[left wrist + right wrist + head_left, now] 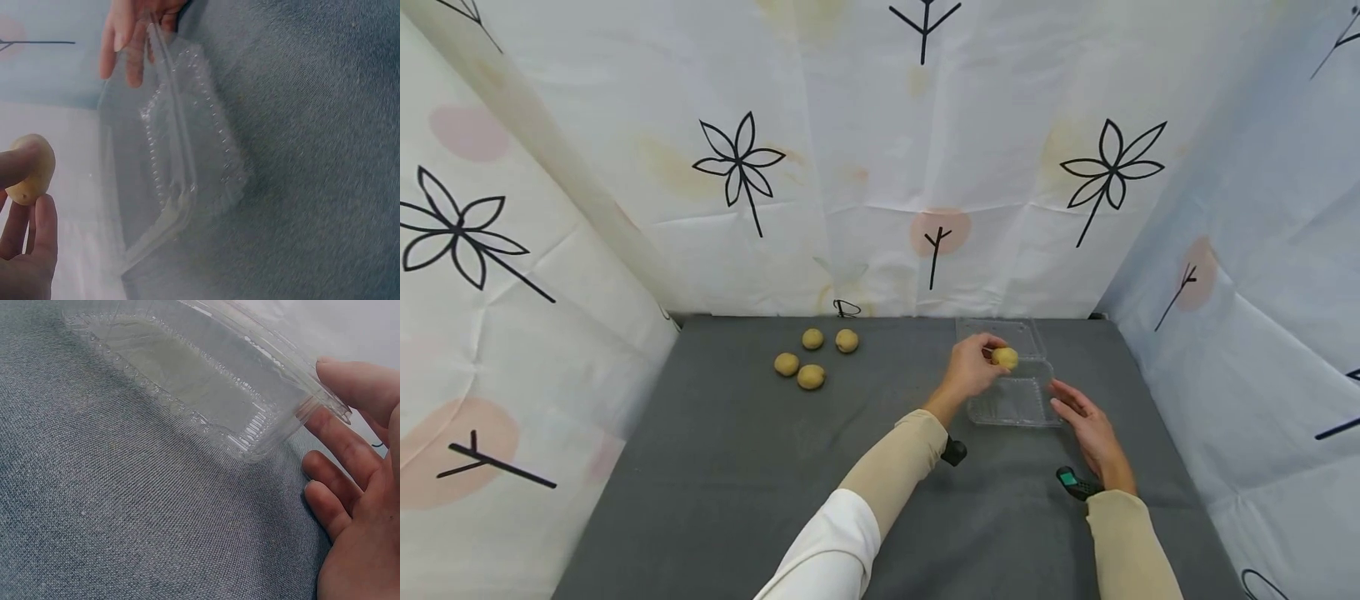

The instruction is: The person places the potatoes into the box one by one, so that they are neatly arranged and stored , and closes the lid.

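My left hand [972,367] pinches a small yellow potato [1004,358] between thumb and fingers, above a clear plastic container [1011,404]. In the left wrist view the potato [36,169] hangs in the fingertips, apart from the container [181,125]. The container lies with its lid [1000,333] folded open on the far side. At its right end, my right hand [1090,429] holds the rim. In the right wrist view, the thumb is above the rim of the container [187,381] and the index finger below it, while the other fingers are loosely bent.
Several more potatoes [811,377] lie in a loose group at the back left of the grey cloth-covered table [760,483]. White curtains with flower drawings [865,167] hang behind the table and along both sides.
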`<state>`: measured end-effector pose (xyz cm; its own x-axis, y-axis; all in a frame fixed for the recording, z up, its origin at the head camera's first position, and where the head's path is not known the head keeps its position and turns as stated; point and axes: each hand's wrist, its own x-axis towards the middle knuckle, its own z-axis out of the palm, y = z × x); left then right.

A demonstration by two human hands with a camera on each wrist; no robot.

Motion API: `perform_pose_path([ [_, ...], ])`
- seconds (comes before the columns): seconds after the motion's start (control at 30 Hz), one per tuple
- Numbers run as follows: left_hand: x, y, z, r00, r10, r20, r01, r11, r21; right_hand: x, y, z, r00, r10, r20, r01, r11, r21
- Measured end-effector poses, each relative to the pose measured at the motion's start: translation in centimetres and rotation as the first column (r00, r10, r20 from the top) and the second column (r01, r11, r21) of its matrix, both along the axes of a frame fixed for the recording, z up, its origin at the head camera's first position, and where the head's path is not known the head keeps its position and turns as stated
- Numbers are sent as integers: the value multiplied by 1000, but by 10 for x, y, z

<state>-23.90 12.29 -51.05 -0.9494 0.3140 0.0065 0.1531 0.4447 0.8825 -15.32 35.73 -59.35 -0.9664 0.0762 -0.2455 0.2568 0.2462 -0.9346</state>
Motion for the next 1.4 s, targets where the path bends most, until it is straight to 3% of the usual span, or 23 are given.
perform_pose_path([
  [0.27, 5, 14, -15, 997, 11, 73, -11, 1000, -1, 4, -3, -2, 1000, 3, 17, -3, 1000, 13],
  [0.6, 8, 38, -24, 991, 41, 126, -37, 999, -35, 2, 2, -3, 1000, -5, 1, 5, 999, 34],
  [0.8, 8, 43, -30, 993, 35, 109, -22, 993, -114, 2, 2, -2, 1000, -10, 10, 9, 1000, 27],
  [1.0, 8, 45, -35, 995, 27, 93, -14, 990, -143, 0, 0, 2, 1000, -18, 17, 17, 1000, 7],
  [1.4, 8, 45, -41, 988, 96, 124, -77, 986, -148, -4, 0, 1, 999, -30, 31, 30, 1000, -3],
])
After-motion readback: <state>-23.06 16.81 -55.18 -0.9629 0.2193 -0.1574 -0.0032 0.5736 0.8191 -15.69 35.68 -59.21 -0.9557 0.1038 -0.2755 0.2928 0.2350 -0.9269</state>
